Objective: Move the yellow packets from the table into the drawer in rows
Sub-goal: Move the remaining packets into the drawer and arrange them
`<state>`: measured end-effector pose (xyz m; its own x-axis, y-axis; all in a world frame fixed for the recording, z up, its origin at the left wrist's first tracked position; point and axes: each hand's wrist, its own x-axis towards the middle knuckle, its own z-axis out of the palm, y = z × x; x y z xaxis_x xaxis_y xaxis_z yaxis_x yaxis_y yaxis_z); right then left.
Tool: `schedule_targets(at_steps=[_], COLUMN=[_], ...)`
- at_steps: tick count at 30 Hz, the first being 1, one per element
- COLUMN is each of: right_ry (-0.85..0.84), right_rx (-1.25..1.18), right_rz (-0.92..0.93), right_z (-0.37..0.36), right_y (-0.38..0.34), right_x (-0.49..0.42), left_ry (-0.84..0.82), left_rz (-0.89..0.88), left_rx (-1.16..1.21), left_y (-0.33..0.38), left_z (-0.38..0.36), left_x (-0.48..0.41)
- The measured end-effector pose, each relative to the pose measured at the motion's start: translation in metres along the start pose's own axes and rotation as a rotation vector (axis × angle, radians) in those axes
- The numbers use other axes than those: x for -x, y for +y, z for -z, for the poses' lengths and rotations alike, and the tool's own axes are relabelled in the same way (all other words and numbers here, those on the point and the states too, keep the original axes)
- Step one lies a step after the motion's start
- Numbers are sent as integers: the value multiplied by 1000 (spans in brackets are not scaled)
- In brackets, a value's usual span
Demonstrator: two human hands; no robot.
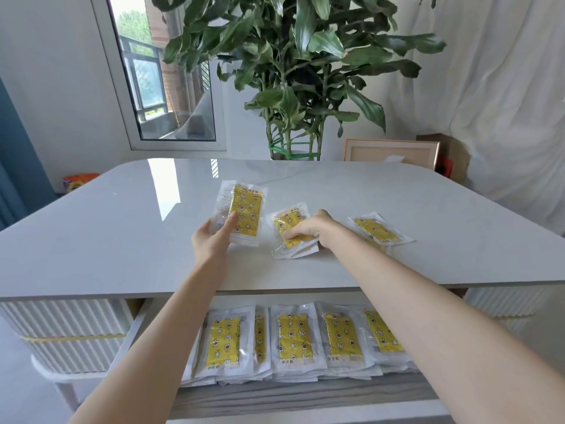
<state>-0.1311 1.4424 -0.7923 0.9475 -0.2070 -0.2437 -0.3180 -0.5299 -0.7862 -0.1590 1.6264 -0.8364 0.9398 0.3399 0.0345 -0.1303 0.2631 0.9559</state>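
My left hand (214,237) grips a stack (244,214) of yellow packets at ten o'clock. My right hand (307,231) curls over a loose pile (286,224) at centre. More packets (377,229) lie at three o'clock. The wrappers look slick, so a careless lift could fan the pile across the glossy bench (122,228) or muddle the rows in the drawer (305,393) at six. Behind stand a plant (299,56), window (159,87) and curtain (504,102).

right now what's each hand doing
Left hand: holding a stack of yellow packets.
Right hand: gripping another yellow packet pile on the table.
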Motion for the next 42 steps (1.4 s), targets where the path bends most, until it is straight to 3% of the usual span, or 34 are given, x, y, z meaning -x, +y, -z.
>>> schedule_targets(at_steps=[7,12,23,32,35,42], right_ry=[-56,-163,-448,-625,-612,-499], right_rx=[-323,-423,-397,-370,-389,-400], right_rz=[86,149,85,-50,-107,-181], right_z=[10,24,30,-1,-17,-41], right_y=[8,18,70,101,104,105], right_x=[15,63,141,139,132,114], left_ry=[-123,-186,-247,-316,-279,2], left_rz=[130,126,197,492,594,673], left_rx=[226,203,89,-73,-113,-165], left_y=[15,25,35,31,30,12], left_z=[16,36,84,138,143,132], left_x=[29,59,129,133,128,103])
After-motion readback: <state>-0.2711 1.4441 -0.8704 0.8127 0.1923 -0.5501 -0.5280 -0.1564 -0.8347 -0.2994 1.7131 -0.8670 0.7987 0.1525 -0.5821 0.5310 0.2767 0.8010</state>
